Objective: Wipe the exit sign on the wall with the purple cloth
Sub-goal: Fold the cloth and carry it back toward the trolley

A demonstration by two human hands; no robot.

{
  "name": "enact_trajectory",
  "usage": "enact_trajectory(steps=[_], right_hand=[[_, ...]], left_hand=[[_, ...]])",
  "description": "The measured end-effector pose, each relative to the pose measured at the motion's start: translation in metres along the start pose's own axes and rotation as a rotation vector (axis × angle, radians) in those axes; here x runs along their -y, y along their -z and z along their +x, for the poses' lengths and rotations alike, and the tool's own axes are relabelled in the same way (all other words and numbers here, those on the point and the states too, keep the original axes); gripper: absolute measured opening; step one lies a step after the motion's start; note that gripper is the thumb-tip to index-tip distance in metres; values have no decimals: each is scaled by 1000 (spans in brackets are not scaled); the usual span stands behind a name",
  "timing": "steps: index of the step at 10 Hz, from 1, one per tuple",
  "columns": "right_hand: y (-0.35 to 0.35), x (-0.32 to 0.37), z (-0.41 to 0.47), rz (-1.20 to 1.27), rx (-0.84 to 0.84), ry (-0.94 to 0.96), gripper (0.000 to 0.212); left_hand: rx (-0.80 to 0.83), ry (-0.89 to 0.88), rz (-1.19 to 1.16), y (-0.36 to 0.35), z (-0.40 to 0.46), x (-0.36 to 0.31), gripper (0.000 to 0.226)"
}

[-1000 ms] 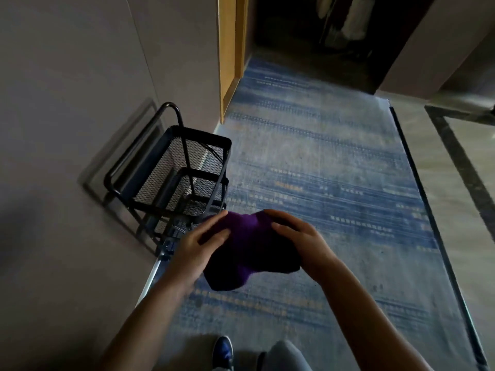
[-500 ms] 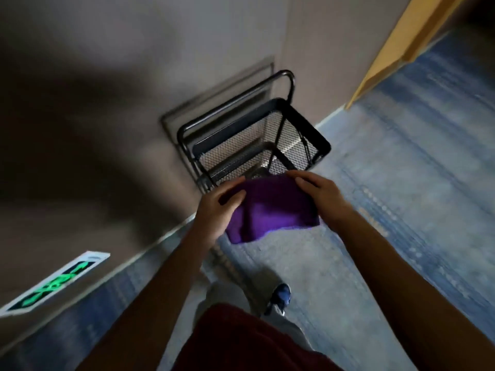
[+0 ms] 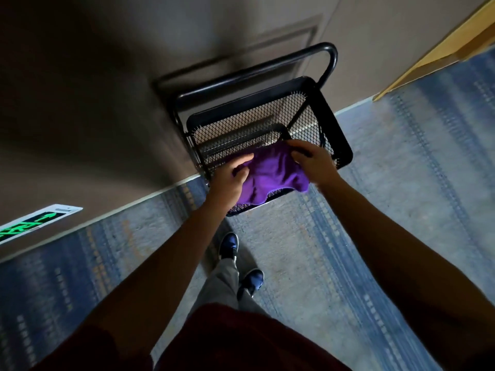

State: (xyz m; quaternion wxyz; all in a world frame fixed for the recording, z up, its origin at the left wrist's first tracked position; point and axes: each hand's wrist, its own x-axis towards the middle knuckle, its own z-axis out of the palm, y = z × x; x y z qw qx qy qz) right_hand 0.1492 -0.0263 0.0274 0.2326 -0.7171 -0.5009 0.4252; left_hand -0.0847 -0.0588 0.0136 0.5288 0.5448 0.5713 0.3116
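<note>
I hold the purple cloth [image 3: 270, 178] between both hands, above the front edge of a black mesh cart. My left hand [image 3: 227, 180] grips the cloth's left side and my right hand [image 3: 312, 162] grips its right side. The cloth sags in the middle between them. The exit sign [image 3: 32, 222], a white-framed panel glowing green, sits low on the wall just above the floor at the far left, partly cut off by the frame edge. It is well to the left of both hands.
The black mesh cart [image 3: 334, 140] with its tube handle [image 3: 257, 68] stands against the grey wall [image 3: 80, 103]. Blue patterned carpet [image 3: 388, 210] covers the floor. A yellow wooden door frame [image 3: 442, 49] is at upper right. My shoes [image 3: 230, 245] are below the hands.
The view has swung left and down, so the cart is centred and the exit sign shows larger at the left. Both hands still hold the cloth, now over the cart's front edge.
</note>
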Motion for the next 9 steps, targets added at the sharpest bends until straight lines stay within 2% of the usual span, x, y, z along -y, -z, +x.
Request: enact_trajectory(steps=[1, 2, 3, 4, 5, 7, 9], right_hand=[[-14, 4, 9, -90, -3, 2, 71], [-30, -1, 20, -127, 5, -7, 80], [-37, -13, 32, -198, -5, -35, 70], [-39, -29, 43, -300, -13, -39, 56], [-41, -35, 53, -326, -17, -54, 54], [-42, -35, 56, -315, 31, -60, 58], [-29, -22, 50, -335, -20, -23, 58]], left_hand=[[-56, 85, -37, -11, 18, 9, 50], [-171, 161, 3, -23, 27, 20, 57], [-230, 160, 132, -32, 32, 27, 57], [-234, 234, 243, -33, 40, 38, 57], [-215, 301, 359, -32, 48, 48, 58], [-206, 398, 450, -37, 55, 50, 58], [-285, 231, 701, -34, 51, 30, 82]])
